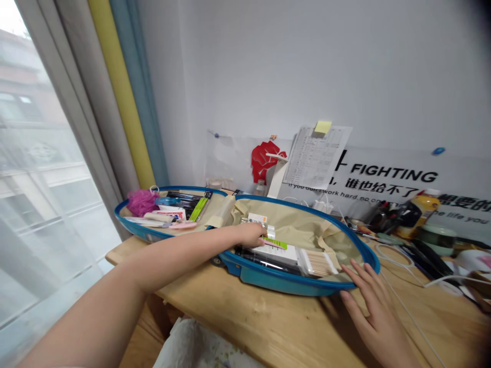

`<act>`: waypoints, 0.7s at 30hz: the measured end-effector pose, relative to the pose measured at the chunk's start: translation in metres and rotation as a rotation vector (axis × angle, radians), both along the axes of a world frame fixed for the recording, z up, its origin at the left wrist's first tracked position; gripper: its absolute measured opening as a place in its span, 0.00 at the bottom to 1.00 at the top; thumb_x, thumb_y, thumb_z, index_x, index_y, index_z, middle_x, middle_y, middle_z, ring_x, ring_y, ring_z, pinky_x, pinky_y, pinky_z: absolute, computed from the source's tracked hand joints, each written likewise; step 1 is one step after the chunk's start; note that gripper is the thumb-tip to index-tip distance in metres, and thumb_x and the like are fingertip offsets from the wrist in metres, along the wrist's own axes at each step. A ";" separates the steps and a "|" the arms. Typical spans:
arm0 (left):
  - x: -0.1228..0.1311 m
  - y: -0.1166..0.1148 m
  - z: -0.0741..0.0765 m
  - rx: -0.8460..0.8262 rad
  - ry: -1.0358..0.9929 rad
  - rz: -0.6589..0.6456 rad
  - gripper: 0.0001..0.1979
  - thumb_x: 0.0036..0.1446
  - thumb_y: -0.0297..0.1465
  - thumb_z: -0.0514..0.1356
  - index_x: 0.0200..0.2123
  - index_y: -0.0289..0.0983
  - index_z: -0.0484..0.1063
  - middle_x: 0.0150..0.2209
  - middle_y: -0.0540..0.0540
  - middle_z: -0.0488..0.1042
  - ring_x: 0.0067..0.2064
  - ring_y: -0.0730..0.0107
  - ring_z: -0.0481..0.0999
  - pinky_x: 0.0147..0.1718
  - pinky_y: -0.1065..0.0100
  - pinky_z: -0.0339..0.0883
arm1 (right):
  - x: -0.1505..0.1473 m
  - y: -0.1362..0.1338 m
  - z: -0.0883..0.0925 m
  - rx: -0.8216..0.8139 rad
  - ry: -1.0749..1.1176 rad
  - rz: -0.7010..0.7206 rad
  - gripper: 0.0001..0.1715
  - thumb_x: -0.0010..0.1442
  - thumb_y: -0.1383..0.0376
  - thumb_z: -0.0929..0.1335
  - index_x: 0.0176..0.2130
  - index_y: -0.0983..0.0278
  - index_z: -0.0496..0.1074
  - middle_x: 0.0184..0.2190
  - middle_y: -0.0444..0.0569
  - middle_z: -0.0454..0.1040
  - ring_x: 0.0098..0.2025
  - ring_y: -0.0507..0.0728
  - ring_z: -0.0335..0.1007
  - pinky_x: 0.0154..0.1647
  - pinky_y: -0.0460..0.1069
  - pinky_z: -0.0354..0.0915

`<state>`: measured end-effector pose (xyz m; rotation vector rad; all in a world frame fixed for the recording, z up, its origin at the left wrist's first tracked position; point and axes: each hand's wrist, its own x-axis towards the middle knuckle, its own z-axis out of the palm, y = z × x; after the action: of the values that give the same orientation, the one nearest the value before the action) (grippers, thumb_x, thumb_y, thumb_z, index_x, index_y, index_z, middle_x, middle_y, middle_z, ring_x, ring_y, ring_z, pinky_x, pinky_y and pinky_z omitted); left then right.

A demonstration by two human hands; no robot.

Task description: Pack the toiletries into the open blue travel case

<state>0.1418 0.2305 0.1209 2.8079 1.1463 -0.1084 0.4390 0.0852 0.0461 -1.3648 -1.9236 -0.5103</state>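
Note:
An open blue suitcase with a beige lining lies on the wooden table, its two halves side by side. Over the right half, my left hand is closed on a slim pink-and-green item, whose exact kind I cannot make out. Beneath and beside it are a white box, a clear pack of cotton swabs and a dark glossy item. My right hand has its fingers spread, the tips at the suitcase's right rim, holding nothing.
In the left half lie a purple bath puff, a green-and-black package and several small items. Right of the suitcase are a yellow bottle, a lidded jar and loose white cables. Curtains hang at left.

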 end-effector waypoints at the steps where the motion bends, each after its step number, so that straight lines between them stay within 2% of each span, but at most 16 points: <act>1: 0.000 0.001 0.000 -0.002 0.003 0.000 0.19 0.56 0.36 0.56 0.50 0.36 0.71 0.51 0.38 0.71 0.50 0.57 0.72 0.48 0.65 0.64 | 0.000 0.000 0.000 -0.001 0.000 -0.002 0.26 0.62 0.56 0.59 0.58 0.59 0.60 0.59 0.53 0.63 0.65 0.64 0.51 0.60 0.64 0.57; 6: 0.001 0.003 0.000 -0.017 0.010 0.001 0.20 0.56 0.37 0.57 0.51 0.38 0.71 0.51 0.41 0.73 0.50 0.60 0.72 0.46 0.67 0.64 | 0.001 -0.001 0.001 -0.012 0.000 0.009 0.26 0.62 0.57 0.59 0.58 0.58 0.60 0.59 0.53 0.63 0.65 0.64 0.50 0.60 0.65 0.57; 21: 0.002 0.006 -0.002 -0.033 -0.005 0.022 0.18 0.57 0.38 0.57 0.48 0.38 0.73 0.48 0.43 0.75 0.47 0.62 0.74 0.43 0.70 0.64 | 0.001 0.002 0.000 0.037 -0.017 0.010 0.25 0.62 0.57 0.59 0.57 0.59 0.62 0.58 0.53 0.64 0.64 0.65 0.52 0.60 0.64 0.58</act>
<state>0.1442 0.2369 0.1193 2.7650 1.1629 -0.1177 0.4396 0.0868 0.0458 -1.3306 -1.9241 -0.5520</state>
